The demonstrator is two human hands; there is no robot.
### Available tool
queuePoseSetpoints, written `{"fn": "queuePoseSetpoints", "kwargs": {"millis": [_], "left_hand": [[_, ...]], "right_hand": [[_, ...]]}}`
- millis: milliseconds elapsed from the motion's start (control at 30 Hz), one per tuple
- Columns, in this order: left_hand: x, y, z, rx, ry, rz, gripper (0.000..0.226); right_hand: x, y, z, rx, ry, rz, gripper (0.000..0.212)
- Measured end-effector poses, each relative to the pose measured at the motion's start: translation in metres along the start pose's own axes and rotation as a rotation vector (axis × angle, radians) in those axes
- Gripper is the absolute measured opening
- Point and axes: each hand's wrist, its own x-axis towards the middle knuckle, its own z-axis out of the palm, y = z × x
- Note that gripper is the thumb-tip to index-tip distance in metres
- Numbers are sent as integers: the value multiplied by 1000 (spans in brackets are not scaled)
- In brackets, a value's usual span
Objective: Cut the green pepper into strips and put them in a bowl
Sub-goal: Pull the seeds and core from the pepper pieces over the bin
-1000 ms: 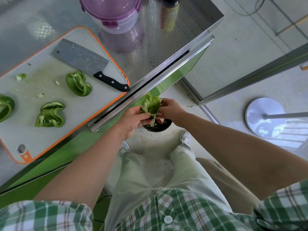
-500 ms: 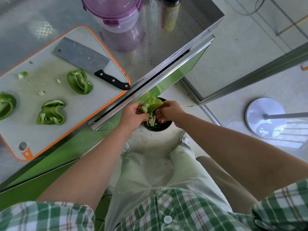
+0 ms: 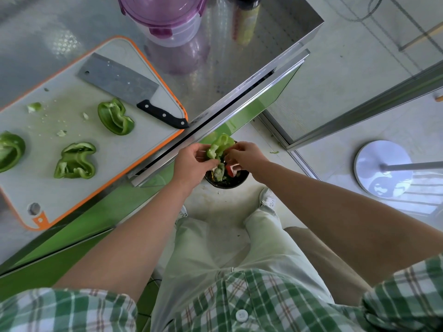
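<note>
Off the counter's edge, my left hand (image 3: 191, 164) grips a pale green pepper piece (image 3: 219, 147) above a black bin (image 3: 227, 182) on the floor. My right hand (image 3: 247, 154) pinches at the inside of that piece. Three more green pepper pieces lie on the white cutting board (image 3: 124, 154): one near the knife (image 3: 116, 117), one in the middle (image 3: 75, 161), one at the left edge (image 3: 9, 150). A cleaver (image 3: 127, 88) with a black handle rests on the board's far side.
A purple-lidded clear container (image 3: 167, 17) and a bottle (image 3: 245, 22) stand at the back of the steel counter (image 3: 239, 68). The bin holds scraps. A round white stand base (image 3: 383, 168) sits on the floor at right. My legs and shoes are below.
Both hands have stayed over the bin with the pepper piece. My right fingers have shifted from gripping its side to picking at its inside.
</note>
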Motion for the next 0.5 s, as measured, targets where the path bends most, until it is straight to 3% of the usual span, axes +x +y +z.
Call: {"fn": "queuePoseSetpoints", "kwargs": {"millis": [233, 333, 500], "left_hand": [[1, 3, 1, -123, -68, -56, 35], [3, 3, -3, -167, -78, -93, 34], [5, 4, -3, -182, -121, -109, 30]], "right_hand": [[5, -3, 5, -41, 36, -20, 24], [0, -7, 2, 24, -41, -49, 13], [2, -8, 2, -95, 5, -74, 22]]}}
